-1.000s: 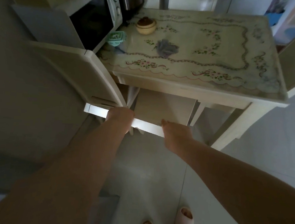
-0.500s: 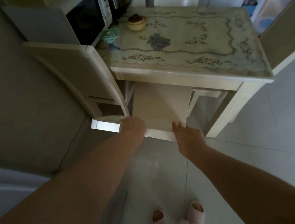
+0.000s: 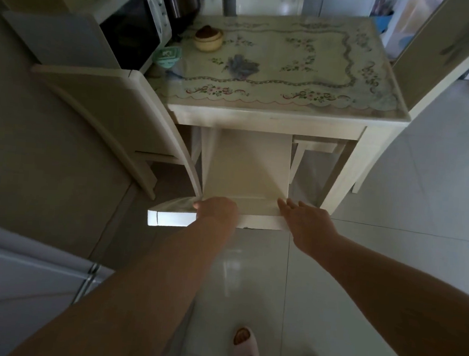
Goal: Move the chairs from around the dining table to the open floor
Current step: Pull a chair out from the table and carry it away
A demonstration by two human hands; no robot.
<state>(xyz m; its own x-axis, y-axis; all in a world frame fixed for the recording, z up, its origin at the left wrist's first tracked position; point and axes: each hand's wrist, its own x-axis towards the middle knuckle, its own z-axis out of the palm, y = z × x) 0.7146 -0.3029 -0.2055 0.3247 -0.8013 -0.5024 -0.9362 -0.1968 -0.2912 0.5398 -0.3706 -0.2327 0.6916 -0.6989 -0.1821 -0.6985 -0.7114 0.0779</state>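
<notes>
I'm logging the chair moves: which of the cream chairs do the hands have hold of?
The cream chair at the table's near end, its top rail under the left hand and right hand; the other chairs are untouched.

Since the earlier pictures the chair (image 3: 246, 176) has slid out from under the counter (image 3: 266, 118), so more of its back panel shows at the frame's centre. The left hand (image 3: 216, 211) and right hand (image 3: 305, 222) have drawn nearer the viewer, and both slippered feet (image 3: 245, 350) now show at bottom centre.
</notes>
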